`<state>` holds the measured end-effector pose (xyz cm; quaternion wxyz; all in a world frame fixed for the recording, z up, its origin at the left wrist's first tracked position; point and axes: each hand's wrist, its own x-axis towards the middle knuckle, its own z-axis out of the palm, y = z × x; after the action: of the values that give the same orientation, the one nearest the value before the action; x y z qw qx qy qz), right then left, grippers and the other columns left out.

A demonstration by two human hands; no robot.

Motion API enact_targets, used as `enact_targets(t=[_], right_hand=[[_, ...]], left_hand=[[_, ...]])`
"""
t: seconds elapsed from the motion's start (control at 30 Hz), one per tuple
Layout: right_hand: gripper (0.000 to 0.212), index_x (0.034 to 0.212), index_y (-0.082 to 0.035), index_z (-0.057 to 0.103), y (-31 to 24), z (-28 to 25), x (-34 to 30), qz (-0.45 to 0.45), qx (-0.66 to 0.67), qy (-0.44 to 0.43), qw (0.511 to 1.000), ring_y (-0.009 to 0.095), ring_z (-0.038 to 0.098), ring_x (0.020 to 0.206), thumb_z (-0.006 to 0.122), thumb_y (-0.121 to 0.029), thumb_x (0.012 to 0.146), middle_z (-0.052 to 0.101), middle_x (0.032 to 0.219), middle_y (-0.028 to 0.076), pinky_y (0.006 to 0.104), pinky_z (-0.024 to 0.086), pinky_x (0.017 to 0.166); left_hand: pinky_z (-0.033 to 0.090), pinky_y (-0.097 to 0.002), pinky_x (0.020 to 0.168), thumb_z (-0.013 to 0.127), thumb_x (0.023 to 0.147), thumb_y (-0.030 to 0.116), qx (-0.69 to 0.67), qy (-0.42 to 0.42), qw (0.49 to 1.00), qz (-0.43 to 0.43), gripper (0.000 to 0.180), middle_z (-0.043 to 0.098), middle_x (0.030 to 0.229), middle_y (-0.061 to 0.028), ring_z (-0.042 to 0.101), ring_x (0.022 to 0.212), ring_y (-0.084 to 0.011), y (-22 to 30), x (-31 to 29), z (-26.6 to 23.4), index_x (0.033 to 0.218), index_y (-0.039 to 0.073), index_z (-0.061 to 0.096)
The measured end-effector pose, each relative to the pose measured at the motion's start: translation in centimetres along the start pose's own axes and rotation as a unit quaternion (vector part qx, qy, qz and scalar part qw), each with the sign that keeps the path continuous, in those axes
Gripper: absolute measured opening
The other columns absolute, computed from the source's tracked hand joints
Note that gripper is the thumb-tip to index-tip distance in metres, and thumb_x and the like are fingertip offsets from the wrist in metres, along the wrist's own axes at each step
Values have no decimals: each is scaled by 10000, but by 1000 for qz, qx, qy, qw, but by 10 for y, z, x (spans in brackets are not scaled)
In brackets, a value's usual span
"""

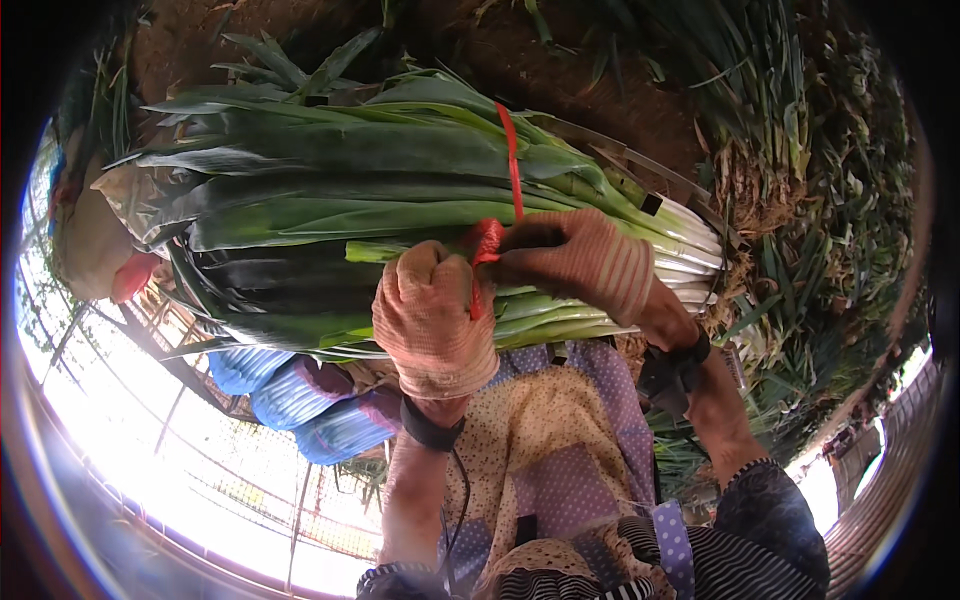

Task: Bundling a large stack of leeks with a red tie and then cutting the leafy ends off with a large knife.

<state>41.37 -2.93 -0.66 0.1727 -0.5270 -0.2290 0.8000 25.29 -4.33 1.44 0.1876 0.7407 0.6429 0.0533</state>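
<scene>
The leeks [330,215] lie in a bundle crosswise before the person, white ends to the right. A red tie [513,160] crosses them, its twisted part between the hands. The right hand [580,262] points left, thumb and fingertips pinched together on that twist; its forearm slants in from the lower right. The left hand [432,318], back up, curls its fingers beside the tie; what they close on is hidden. Its forearm rises nearly straight past the apron [540,410].
</scene>
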Motion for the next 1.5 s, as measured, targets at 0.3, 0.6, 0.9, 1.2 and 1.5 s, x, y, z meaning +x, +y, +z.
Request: enact_targets(t=[0.3,0.6,0.9,1.2,1.5], right_hand=[[330,1007,-26,647,-1,-6,-2,-32,108,-137,984,54,503,563,626,-318,854,590,707,-1,220,399,474],[112,886,-74,652,10,1,4,-377,-260,208,864,199,649,657,616,-178,867,666,747,77,295,512,581],[144,935,-57,656,5,-19,71,-290,-180,395,853,196,638,705,602,-173,867,656,794,104,274,498,657],[147,927,6,583,-11,1,59,-204,456,160,852,94,471,496,617,-115,849,488,597,7,235,409,463],[187,880,-64,668,-17,8,112,-117,40,374,919,242,647,816,642,-54,695,639,890,105,329,519,676]], left_hand=[[438,-396,640,732,599,134,35,70,988,135,277,496,912,-26,525,745,-251,-7,-15,-2,821,118,566],[471,-375,550,621,831,312,136,-102,985,9,281,536,694,-50,584,650,-243,30,2,-15,658,104,544],[443,-380,485,582,875,329,39,-159,986,-44,352,548,560,-91,557,495,-287,13,-15,-15,671,50,518],[343,-206,485,561,894,218,-606,-92,755,-231,201,496,757,-23,416,571,-75,22,16,0,796,52,504],[322,-220,452,522,753,19,-256,-122,959,-16,81,440,615,1,392,508,-82,3,-7,1,824,47,494]])
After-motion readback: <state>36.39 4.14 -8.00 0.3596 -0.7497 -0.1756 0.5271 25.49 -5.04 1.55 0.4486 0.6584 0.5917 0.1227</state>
